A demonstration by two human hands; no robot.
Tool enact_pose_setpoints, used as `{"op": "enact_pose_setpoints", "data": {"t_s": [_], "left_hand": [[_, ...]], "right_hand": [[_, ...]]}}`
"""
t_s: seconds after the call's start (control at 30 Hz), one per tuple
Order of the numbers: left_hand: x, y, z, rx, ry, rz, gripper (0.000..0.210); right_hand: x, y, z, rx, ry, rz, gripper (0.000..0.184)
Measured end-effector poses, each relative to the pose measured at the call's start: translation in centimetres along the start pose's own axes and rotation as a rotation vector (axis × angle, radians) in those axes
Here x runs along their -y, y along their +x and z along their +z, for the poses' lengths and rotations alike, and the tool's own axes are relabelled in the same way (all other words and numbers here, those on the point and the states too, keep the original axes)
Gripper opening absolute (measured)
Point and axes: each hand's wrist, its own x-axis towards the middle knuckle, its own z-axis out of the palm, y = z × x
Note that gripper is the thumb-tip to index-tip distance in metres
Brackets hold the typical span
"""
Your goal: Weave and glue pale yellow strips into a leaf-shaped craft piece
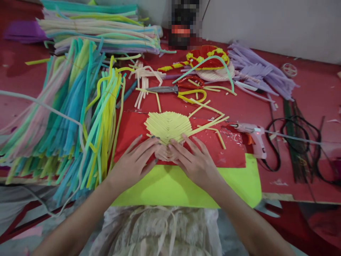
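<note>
A pale yellow woven leaf or fan shape (168,124), made of slanting pipe cleaner strips meeting at a middle ridge, lies on a red sheet (213,156). Its lower end is pale pink (165,153). My left hand (140,153) rests along the lower left edge, fingers stretched out and thumb lower down. From the right, my right hand (193,156) lies flat with fingers spread, its fingertips touching the piece near the ridge. The right thumb is hidden. Loose yellow strips (210,124) stick out toward the upper right.
Bundles of coloured pipe cleaners (66,106) fill the left; more (106,32) lie behind. Scissors (170,89) lie beyond the piece, near a red and yellow ornament (207,57). A glue gun (253,137) with its cord is at right. A lime-green mat (234,185) is under the sheet.
</note>
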Motion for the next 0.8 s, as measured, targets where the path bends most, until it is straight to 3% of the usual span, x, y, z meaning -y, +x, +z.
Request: {"op": "enact_pose_setpoints", "data": {"t_s": [0.13, 0.47, 0.8], "left_hand": [[-0.1, 0.1, -0.6, 0.008, 0.054, -0.004, 0.043], [-1.7, 0.6, 1.1, 0.098, 0.122, 0.027, 0.044], [-1.9, 0.8, 0.8, 0.079, 0.119, 0.026, 0.042]], "right_hand": [[0.0, -0.1, 0.0, 0.011, 0.014, 0.015, 0.042], [0.1, -1.0, 0.8, -0.006, 0.074, 0.047, 0.052], [0.0, -2.8, 1.3, -0.060, 0.055, 0.282, 0.059]]}}
